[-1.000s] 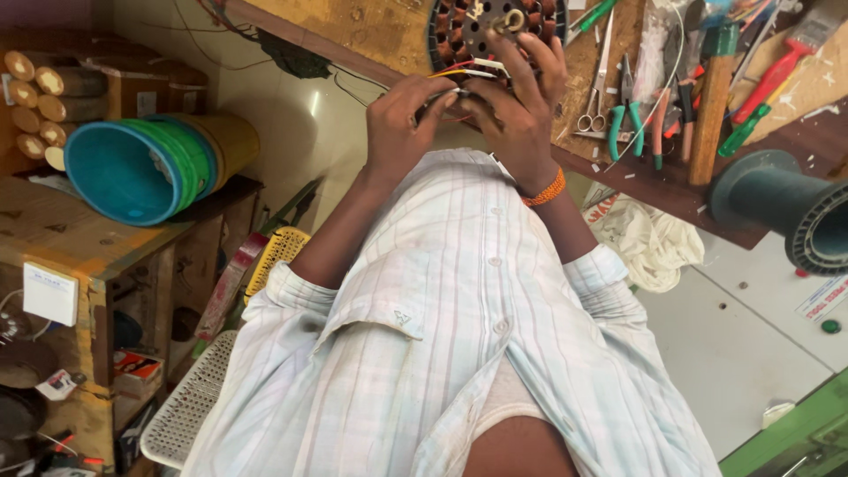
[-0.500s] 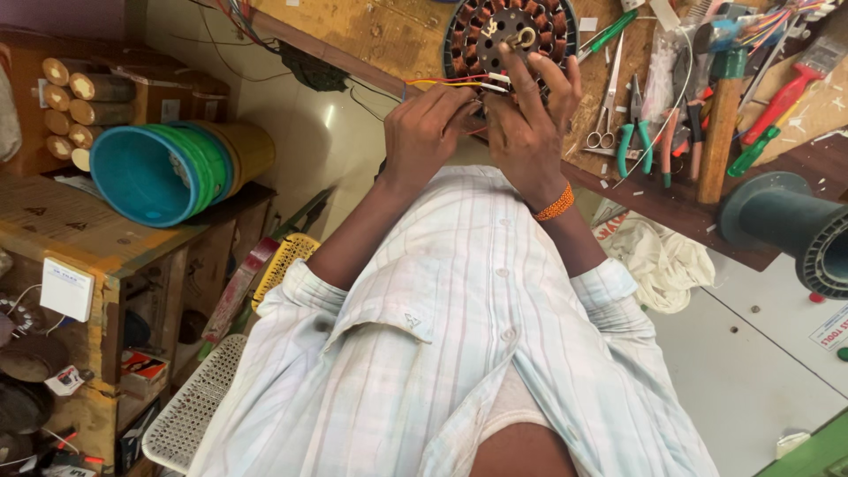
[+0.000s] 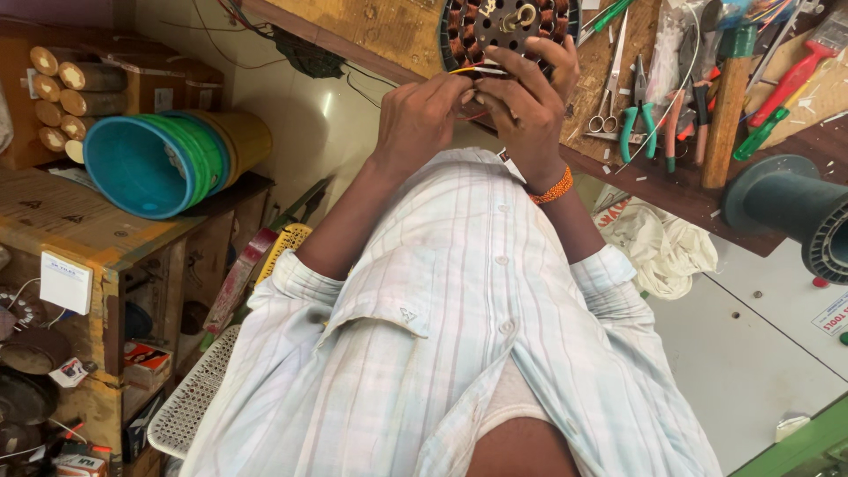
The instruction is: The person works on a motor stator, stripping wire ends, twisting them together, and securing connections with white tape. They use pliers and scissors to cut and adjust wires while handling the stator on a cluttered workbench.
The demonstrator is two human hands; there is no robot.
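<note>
Over the wooden bench (image 3: 397, 26), both hands' fingers (image 3: 495, 88) pinch stator (image 3: 508, 31) wires (image 3: 464, 71).

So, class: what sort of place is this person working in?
Probably a small electrical repair workshop: both hands work on a copper-wound motor stator, pliers and scissors lie on the wooden bench.

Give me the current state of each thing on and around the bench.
Motor stator: flat on the bench, copper coils exposed.
Coloured wires: pinched between both hands.
Left hand: gripping the wires.
Right hand: on the stator's edge.
Scissors: closed, lying flat.
Buckets: nested, tipped sideways.
Pliers: lying flat.
</note>
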